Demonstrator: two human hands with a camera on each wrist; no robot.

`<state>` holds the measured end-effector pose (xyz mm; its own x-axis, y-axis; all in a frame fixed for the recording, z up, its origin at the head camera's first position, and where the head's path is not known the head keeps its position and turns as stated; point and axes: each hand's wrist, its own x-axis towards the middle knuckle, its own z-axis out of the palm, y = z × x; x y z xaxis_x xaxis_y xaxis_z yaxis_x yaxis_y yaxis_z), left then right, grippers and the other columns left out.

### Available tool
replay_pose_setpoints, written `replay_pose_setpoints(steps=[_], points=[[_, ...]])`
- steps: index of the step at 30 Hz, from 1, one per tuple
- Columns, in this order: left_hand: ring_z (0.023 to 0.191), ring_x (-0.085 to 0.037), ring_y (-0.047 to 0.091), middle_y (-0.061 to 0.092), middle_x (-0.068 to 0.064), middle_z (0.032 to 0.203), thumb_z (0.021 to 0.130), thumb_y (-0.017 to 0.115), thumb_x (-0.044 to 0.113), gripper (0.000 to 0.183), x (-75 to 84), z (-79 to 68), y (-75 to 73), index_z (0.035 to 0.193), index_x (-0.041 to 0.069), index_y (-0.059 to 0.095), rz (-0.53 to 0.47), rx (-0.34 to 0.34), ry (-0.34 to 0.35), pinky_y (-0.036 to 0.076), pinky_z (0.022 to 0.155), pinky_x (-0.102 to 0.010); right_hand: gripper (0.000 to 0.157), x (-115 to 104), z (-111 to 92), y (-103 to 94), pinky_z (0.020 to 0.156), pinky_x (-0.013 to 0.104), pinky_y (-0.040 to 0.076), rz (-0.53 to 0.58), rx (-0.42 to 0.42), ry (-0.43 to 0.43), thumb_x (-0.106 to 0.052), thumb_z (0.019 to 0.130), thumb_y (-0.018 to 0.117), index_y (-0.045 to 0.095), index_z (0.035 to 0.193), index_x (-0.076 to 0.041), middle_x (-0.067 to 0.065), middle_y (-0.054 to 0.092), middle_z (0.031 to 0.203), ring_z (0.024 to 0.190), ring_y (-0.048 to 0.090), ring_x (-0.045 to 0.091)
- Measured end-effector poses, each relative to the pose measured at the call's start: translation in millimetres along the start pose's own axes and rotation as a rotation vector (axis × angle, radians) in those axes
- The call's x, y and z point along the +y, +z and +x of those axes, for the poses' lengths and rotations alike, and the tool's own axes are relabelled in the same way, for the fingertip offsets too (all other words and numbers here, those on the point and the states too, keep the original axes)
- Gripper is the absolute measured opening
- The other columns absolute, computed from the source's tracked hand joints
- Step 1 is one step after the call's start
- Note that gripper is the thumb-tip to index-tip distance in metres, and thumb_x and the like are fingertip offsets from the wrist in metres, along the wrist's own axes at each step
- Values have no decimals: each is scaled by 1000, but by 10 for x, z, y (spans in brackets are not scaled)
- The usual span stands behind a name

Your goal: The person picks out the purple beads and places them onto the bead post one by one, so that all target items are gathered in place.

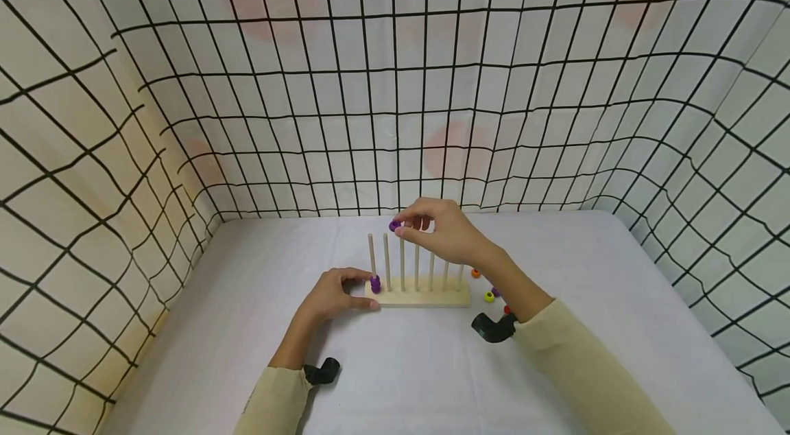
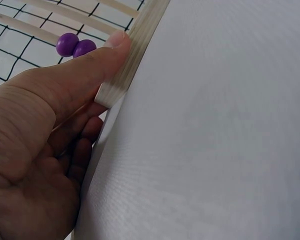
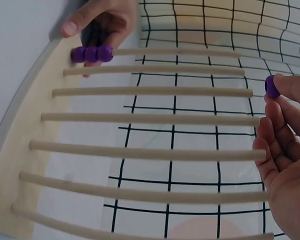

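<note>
A wooden peg board (image 1: pixel 422 299) with a row of several upright pegs stands on the white table. My left hand (image 1: pixel 330 294) grips its left end, the thumb along the front edge and the fingers behind. Three purple beads (image 3: pixel 91 54) are stacked at the foot of the leftmost peg, right by that hand. Up at the height of the peg tops, my right hand (image 1: pixel 447 232) pinches another purple bead (image 3: pixel 272 87) between thumb and fingertips. In the right wrist view this bead is just beyond the tips of the second and third pegs, apart from them.
To the right of the board lie loose beads: an orange bead (image 1: pixel 476 273), a yellow bead (image 1: pixel 489 297), a purple bead and a red bead (image 1: pixel 507 309), partly behind the right wrist. A black wire grid (image 1: pixel 395 112) encloses the table's back and sides.
</note>
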<state>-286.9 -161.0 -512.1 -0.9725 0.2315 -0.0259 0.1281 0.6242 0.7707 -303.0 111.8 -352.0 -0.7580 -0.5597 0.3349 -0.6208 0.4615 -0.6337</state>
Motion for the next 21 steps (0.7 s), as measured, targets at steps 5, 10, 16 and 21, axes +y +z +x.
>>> replay_pose_setpoints(steps=[5,10,16,21], points=[[134,-27,58,70,-1,134,66,97,44,60,-9,1,-8,120,29,77,6,-7,7,42,117,-52,17,-67,96,68,79,36,53,6,-26,-4,-28,97,73,78,111,-19,-9,68,91,87,58,14],[135,-27,58,70,-1,134,66,97,46,60,-19,13,-11,121,30,77,17,-12,13,42,117,-53,18,-108,190,132,80,36,54,17,-41,-27,-27,97,73,79,111,-17,-9,70,92,86,59,12],[135,-26,57,71,1,133,66,97,48,60,-23,12,-12,120,31,77,19,-7,13,41,117,-53,18,-134,245,206,79,33,52,25,-69,-3,-27,97,73,79,112,-18,-9,71,95,86,56,13],[135,-26,58,71,1,132,66,97,47,59,-29,14,-13,119,32,77,20,-10,22,42,117,-52,18,-153,256,243,76,29,51,23,-92,21,-26,97,74,79,112,-18,-8,71,94,85,56,14]])
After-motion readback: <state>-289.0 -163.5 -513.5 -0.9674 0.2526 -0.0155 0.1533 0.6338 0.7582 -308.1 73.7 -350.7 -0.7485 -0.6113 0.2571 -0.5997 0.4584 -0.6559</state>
